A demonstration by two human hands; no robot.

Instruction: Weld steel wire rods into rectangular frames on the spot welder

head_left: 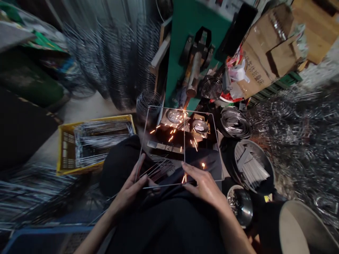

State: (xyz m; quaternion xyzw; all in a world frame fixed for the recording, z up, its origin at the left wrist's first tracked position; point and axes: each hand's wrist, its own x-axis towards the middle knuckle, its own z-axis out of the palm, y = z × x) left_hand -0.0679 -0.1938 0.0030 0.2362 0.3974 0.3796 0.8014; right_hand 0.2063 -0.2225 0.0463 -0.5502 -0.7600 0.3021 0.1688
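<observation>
A rectangular wire frame (219,148) with a wire across its middle lies over my lap, its far side at the tip of a green spot welder (192,76). Orange sparks fly from the contact and scatter downward. My left hand (135,181) grips the frame's near left corner between thumb and fingers. With fingertips pinched, my right hand (202,181) holds the lower end of the middle wire against the frame's near side. Several loose wire rods (159,167) lie across my thigh beneath the frame.
At left stands a yellow crate (62,151) of wire rods, with stacked wire racks (116,63) behind. To the right are a bucket of flat metal strips (251,165), a steel bowl (242,208) of small parts, a cardboard box (262,60) and heaped wire pieces (299,134).
</observation>
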